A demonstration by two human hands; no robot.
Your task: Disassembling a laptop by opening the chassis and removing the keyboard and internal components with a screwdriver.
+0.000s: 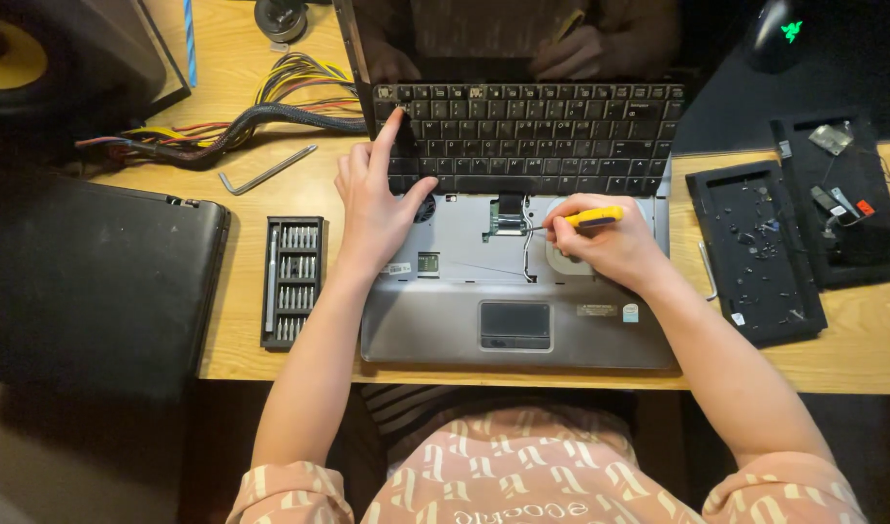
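Two hands: ours, both over the laptop (517, 335).
Left hand (375, 209): fingers spread, tilting up keyboard (527, 136).
Right hand (610, 247): fingers gripping yellow screwdriver (585, 219).
Counter (241, 320): bit set (292, 281), hex key (266, 171), black trays (755, 252).

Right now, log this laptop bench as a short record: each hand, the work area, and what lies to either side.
left hand: open, holding up the lifted keyboard
right hand: gripping a yellow-handled screwdriver, tip toward the ribbon connector
laptop base: keyboard bay exposed
left side: bit set tray, hex key, bundle of wires
right side: two black covers
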